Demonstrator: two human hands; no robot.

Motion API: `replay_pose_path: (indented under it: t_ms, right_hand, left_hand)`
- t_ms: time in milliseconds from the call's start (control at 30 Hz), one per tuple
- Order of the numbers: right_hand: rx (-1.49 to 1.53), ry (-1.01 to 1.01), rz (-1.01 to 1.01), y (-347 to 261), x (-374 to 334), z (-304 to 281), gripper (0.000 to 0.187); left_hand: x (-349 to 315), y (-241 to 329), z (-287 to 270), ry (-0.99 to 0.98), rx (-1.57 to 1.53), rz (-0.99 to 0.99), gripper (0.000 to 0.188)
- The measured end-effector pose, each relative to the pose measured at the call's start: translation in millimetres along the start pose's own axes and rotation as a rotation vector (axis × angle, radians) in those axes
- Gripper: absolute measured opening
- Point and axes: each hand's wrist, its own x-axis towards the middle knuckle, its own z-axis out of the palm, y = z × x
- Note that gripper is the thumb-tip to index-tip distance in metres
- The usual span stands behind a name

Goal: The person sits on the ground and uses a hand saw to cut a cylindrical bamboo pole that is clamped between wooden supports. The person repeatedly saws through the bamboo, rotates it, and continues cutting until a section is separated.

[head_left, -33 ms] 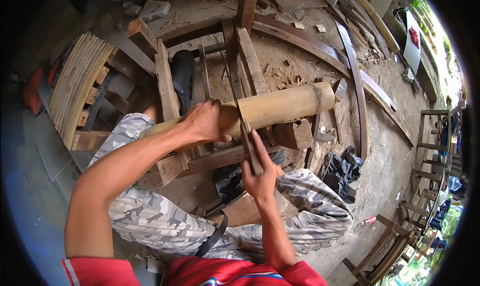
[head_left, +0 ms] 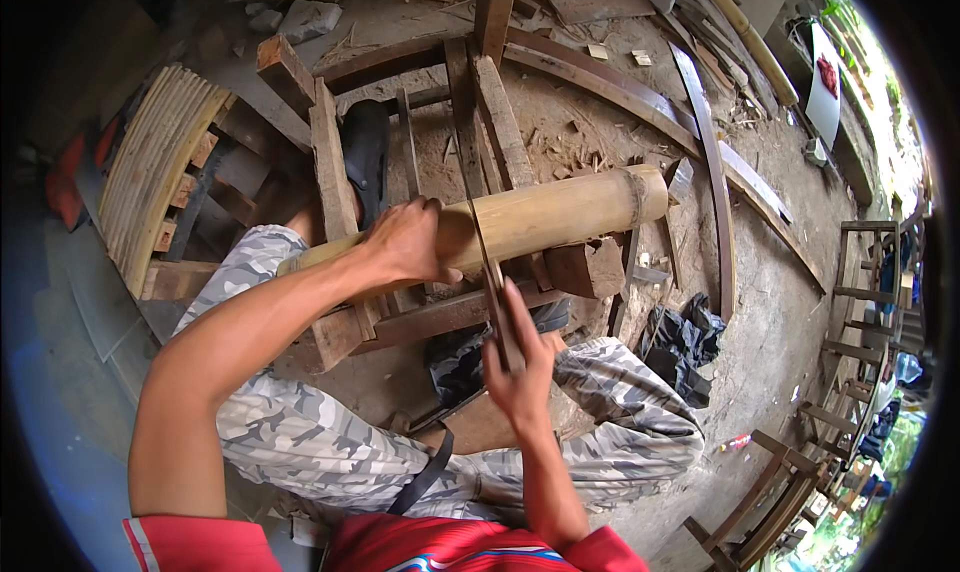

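Observation:
A thick tan bamboo pole point(head_left: 560, 210) lies across a rough wooden frame point(head_left: 335, 172) in front of my knees. My left hand point(head_left: 405, 242) grips the pole from above near its middle. My right hand point(head_left: 520, 362) is closed on the handle of a thin-bladed cutting tool point(head_left: 478, 234), seen edge-on. The blade runs away from me across the pole, just to the right of my left hand. A wooden block point(head_left: 585, 267) sits under the pole's right part.
A curved slatted panel point(head_left: 150, 172) lies at the left. Long curved wooden strips point(head_left: 705, 142) and offcuts cover the dirt floor beyond. My foot in a black shoe point(head_left: 365, 157) rests on the frame. A black cloth point(head_left: 685, 337) and wooden furniture frames point(head_left: 860, 302) stand at the right.

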Motion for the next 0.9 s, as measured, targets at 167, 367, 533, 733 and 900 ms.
replay_pose_path:
  t_ms: [167,367,533,733,900]
  right_hand:
    - [-0.079,-0.046,0.117,7,-146,-63,0.065]
    - [0.118,-0.050,0.087,-7,23,-4,0.065]
    - [0.054,0.019,-0.055,-2,14,7,0.068]
    - [-0.087,-0.060,0.192,-11,-163,-66,0.071]
    - [0.043,-0.034,0.038,-6,-53,-39,0.066]
  left_hand:
    - [-6,-11,12,0.071,0.038,0.043,0.101]
    - [2,-3,9,0.054,0.056,0.060,0.097]
    - [1,-10,4,-0.001,0.027,-0.007,0.100]
    - [0,-14,14,0.043,0.042,0.044,0.108]
    - [6,-1,6,0.014,0.080,0.065,0.102]
